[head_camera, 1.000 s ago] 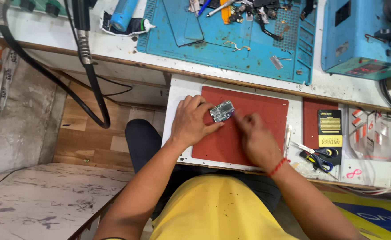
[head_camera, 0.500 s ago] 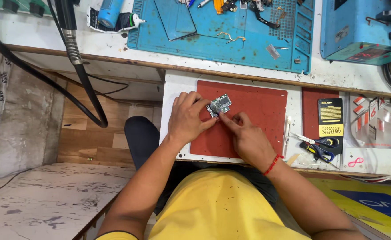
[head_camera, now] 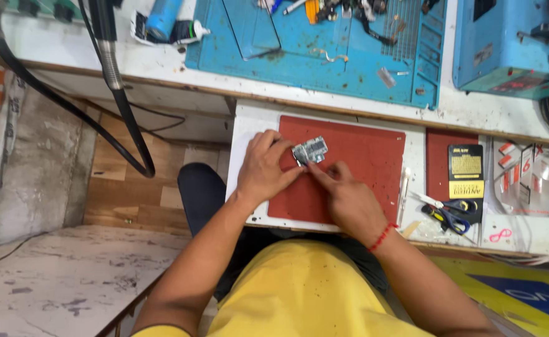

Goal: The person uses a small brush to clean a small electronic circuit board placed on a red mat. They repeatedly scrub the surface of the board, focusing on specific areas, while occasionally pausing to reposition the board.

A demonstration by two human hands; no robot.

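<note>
While pinned on the red mat (head_camera: 362, 168) near its upper left corner, small circuit board (head_camera: 310, 150) held by left hand (head_camera: 263, 170), fingers clamped on its edge; right hand (head_camera: 343, 193) fingertip pressing beside it. Risk: board skidding off the mat or flexing under pressure.

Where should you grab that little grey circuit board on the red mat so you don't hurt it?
Probably by its thin outer edges. The circuit board lies nearly flat on the red mat, with tiny parts facing up, so pinching across the short sides keeps fingers off them. The left hand already steadies its left end and the right hand touches its lower edge, so coming from the free right side looks easiest.
</note>
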